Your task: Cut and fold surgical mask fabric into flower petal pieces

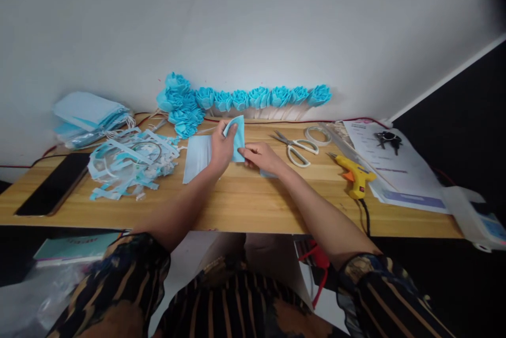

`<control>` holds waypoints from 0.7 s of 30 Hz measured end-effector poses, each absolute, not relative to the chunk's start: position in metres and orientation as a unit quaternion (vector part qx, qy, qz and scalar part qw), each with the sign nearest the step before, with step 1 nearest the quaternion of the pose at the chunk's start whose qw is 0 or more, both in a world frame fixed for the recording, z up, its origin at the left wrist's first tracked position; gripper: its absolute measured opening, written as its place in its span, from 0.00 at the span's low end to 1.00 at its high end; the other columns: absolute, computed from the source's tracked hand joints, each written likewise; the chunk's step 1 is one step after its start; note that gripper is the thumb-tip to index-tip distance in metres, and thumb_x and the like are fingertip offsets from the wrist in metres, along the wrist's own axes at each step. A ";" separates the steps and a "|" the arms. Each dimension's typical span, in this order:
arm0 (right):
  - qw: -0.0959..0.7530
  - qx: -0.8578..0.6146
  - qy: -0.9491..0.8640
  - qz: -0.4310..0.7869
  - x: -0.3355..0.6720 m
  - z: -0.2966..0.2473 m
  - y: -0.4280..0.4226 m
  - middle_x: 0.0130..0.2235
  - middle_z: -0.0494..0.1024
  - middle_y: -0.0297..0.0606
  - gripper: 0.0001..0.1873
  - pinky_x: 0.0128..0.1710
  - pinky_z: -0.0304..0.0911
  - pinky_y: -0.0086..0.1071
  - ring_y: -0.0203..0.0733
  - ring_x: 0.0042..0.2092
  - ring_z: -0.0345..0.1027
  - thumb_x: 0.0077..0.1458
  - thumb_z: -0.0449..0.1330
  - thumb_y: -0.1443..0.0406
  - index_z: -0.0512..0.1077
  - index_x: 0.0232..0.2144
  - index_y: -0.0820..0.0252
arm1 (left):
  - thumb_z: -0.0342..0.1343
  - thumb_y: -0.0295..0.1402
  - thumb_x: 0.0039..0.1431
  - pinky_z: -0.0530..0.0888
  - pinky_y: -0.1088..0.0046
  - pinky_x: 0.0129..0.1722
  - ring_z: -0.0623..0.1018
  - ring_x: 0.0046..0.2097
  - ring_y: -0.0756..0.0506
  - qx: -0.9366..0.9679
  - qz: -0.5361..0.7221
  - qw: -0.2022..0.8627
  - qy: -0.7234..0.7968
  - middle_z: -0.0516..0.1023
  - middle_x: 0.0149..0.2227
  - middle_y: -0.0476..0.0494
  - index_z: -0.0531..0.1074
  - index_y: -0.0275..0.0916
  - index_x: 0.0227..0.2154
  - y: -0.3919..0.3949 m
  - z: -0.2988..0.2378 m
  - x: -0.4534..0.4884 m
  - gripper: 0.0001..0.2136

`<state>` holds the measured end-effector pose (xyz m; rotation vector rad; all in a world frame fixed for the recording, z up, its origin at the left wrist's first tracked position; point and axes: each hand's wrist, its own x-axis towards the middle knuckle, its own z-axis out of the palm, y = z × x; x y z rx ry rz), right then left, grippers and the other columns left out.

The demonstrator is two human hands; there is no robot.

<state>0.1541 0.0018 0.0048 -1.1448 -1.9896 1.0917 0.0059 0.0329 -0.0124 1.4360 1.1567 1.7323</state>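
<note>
Between my hands, above the middle of the wooden table, is a light-blue piece of face-mask fabric, folded over at its upper left. My left hand pinches its upper left part with the thumb in front. At the fabric's lower right corner, the fingertips of my right hand are closed on it. More pale blue fabric pieces lie flat beside my left hand. Another pale piece peeks out beneath my right wrist, mostly hidden. White-handled scissors lie open to the right of my right hand.
Blue fabric flowers on sticks lean along the wall. On the left are stacked face masks, a heap of cut scraps and a phone. A tape roll, yellow glue gun, papers and keys lie right.
</note>
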 end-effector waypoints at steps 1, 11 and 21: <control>0.285 -0.422 -0.744 0.432 0.155 0.006 0.001 0.21 0.72 0.32 0.27 0.26 0.55 0.28 0.32 0.23 0.61 0.60 0.55 0.46 0.67 0.19 0.59 | 0.59 0.45 0.61 0.70 0.71 0.40 0.73 0.37 0.47 0.541 0.656 0.290 0.438 0.75 0.32 0.48 0.69 0.40 0.32 0.035 -0.012 0.004 0.13; 0.287 -0.406 -0.713 0.494 0.161 0.008 0.007 0.21 0.73 0.34 0.32 0.25 0.56 0.28 0.32 0.23 0.63 0.55 0.57 0.38 0.72 0.20 0.61 | 0.57 0.42 0.64 0.71 0.72 0.42 0.75 0.38 0.47 0.577 0.642 0.274 0.425 0.76 0.33 0.48 0.70 0.40 0.33 0.031 -0.010 0.006 0.11; 0.264 -0.384 -0.714 0.523 0.174 0.014 0.011 0.23 0.75 0.34 0.30 0.26 0.58 0.28 0.31 0.24 0.64 0.56 0.59 0.41 0.75 0.26 0.62 | 0.58 0.46 0.63 0.70 0.72 0.38 0.71 0.35 0.47 0.522 0.665 0.272 0.460 0.71 0.31 0.49 0.70 0.40 0.33 0.040 -0.013 -0.001 0.14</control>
